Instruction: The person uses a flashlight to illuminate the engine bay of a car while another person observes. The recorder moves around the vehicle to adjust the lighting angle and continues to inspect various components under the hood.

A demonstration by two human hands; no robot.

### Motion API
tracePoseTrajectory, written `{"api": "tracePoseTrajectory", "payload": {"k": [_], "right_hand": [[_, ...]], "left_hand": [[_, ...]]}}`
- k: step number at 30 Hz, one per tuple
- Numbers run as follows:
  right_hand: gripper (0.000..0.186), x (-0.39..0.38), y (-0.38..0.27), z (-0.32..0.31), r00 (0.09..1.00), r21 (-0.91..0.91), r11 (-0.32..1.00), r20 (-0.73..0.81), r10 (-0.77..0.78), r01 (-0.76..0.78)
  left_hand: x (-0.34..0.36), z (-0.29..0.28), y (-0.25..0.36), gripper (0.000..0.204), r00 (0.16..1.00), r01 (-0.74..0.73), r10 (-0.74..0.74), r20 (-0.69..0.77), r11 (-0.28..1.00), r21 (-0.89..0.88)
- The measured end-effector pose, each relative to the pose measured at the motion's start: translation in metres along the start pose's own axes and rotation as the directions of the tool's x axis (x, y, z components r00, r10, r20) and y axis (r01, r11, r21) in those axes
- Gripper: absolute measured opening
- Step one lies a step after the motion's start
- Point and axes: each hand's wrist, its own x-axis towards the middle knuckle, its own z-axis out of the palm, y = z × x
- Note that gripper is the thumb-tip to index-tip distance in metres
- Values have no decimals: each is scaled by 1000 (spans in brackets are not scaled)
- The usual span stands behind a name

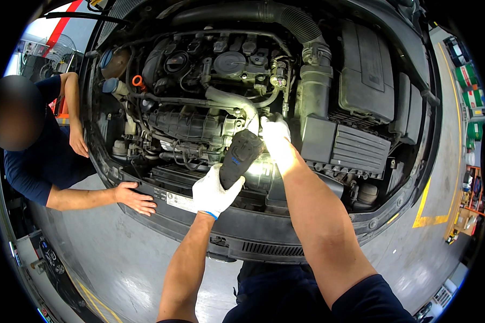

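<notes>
Garage floor (121, 237) lies below. Your left hand (215, 191) grips a lamp (241, 155), apparently already lit, over the engine (230, 63); your right hand (275, 133) is beside a hose (229, 98), grip unclear. Hose looks still fitted.

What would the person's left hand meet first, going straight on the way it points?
With its black handheld device leading, the left hand would probably first meet the lit lower end of the curved hose; depth is unclear.

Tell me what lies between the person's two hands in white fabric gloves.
In the head view, a black, oblong device, apparently a lamp, lies there; the left hand grips it, its top near the right hand.
</notes>
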Motion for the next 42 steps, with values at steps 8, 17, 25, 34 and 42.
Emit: {"api": "tracePoseTrajectory", "payload": {"k": [8, 17, 25, 34, 42], "right_hand": [[77, 6, 2, 0, 1000, -23, 1000, 7, 21, -21], [79, 4, -2, 0, 996, -48, 996, 25, 82, -80], [77, 0, -3, -4, 993, 30, 994, 59, 105, -107], [75, -3, -7, -4, 991, 38, 992, 50, 121, -123], [75, 3, -3, -3, 987, 76, 988, 90, 129, -136]], "left_hand": [[1, 1, 0, 66, 1000, 2, -2, 5, 1000, 8], [0, 1, 1, 64, 1000, 16, -16, -25, 1000, -5], [-1, 3, 0, 63, 999, 45, -45, -1, 999, 28], [0, 1, 4, 59, 999, 45, -45, 9, 999, 2], [-1, 2, 3, 60, 999, 35, -35, 2, 999, -2]]}}
